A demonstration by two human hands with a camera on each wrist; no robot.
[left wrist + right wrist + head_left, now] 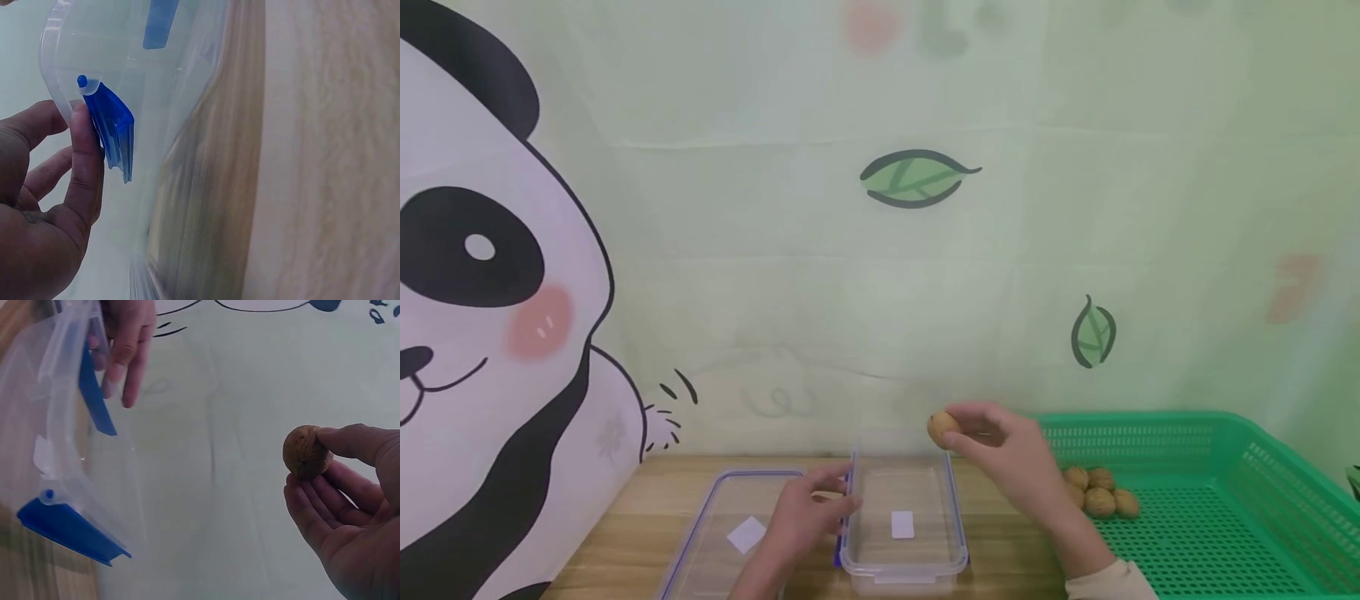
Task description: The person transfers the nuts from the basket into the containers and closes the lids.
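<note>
Head view: panda print [482, 250] cut off at 9 o'clock, green basket [1187, 533] at 4 to 5, lid [711, 542] at 7. Basket walnuts [1101, 502] partly behind right forearm [1078, 542]; count uncertain. Reddish print [871, 25] at 12 blurred. Marks on container label [902, 525], if any, too small to tell. Held walnut [303, 450] partly covered by right hand [356, 506]. Left wrist view: left hand [47, 231] cut off at 8.

The table [632, 533] has a wood-grain top. Directly on it there are a clear lid [718, 554] with blue seal, a clear plastic container [904, 575] and a green plastic basket [1195, 533].
</note>
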